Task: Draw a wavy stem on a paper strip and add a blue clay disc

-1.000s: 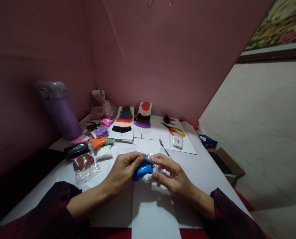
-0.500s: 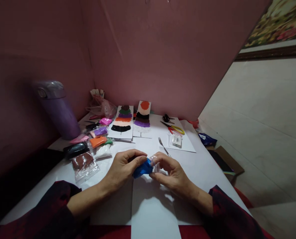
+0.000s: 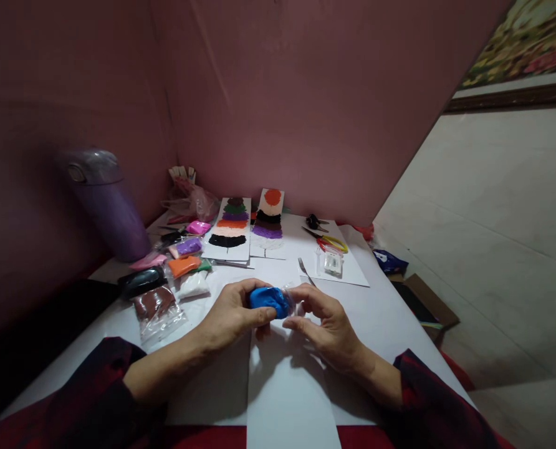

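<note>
The left hand [image 3: 234,313] pinches the blue packet [image 3: 267,302] between thumb and fingers, above the white strip [image 3: 290,393] — likely light, squashy, slick, best held by its plump body. The right hand [image 3: 327,317] half-curls at its clear end — grip unclear.

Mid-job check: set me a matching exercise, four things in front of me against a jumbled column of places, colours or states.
1. Packet
2. Fork
3. Scissors
4. Bottle

A. Yellow and red handles
B. Purple, at the far left
C. Blue, held in the left hand
D. Just beyond the right hand, prongs pointing away

Pairs: 1-C, 2-D, 3-A, 4-B
</note>
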`<state>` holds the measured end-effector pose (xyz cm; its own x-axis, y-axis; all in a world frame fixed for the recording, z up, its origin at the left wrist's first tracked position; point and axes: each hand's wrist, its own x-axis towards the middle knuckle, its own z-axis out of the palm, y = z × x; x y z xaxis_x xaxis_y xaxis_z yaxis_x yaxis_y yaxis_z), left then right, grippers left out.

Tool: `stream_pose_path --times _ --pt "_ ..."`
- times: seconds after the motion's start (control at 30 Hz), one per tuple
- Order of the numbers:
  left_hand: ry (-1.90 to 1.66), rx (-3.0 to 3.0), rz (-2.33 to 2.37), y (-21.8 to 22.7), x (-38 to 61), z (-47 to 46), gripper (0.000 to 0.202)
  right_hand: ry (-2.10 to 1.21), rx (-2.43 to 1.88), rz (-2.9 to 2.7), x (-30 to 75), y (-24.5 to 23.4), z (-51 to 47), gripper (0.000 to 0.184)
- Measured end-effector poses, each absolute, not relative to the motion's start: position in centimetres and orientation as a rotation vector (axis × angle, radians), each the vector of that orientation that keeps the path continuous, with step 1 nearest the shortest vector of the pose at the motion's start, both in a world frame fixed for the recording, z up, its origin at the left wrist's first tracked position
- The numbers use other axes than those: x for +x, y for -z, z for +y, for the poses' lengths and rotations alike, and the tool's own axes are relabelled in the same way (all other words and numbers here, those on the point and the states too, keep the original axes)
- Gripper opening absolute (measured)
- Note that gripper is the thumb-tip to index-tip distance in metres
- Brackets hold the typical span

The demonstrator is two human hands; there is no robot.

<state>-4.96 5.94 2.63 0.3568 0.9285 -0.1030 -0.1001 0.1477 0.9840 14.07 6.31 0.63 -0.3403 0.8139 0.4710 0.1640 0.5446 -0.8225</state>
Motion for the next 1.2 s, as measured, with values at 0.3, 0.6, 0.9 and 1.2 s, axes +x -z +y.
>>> stream_pose_path --times 0.3,0.6,0.9,1.2 --pt "-0.920 1.143 0.955 -2.1 -4.6 5.9 0.036 -0.897 -0.803 -1.925 14.0 -1.4 6.3 0.010" --pt "-0.893 1.156 0.920 -2.1 -4.7 6.3 0.038 -1.005 -0.931 -1.813 13.9 -1.1 6.1 0.011" --pt "-0.880 1.143 0.885 -1.8 -5.0 6.3 0.043 -1.376 -0.775 -1.559 14.2 0.8 7.0 0.033" --pt "-0.838 1.087 0.853 -1.6 -4.8 6.0 0.041 -1.571 -0.689 -1.554 14.4 0.2 6.9 0.025"
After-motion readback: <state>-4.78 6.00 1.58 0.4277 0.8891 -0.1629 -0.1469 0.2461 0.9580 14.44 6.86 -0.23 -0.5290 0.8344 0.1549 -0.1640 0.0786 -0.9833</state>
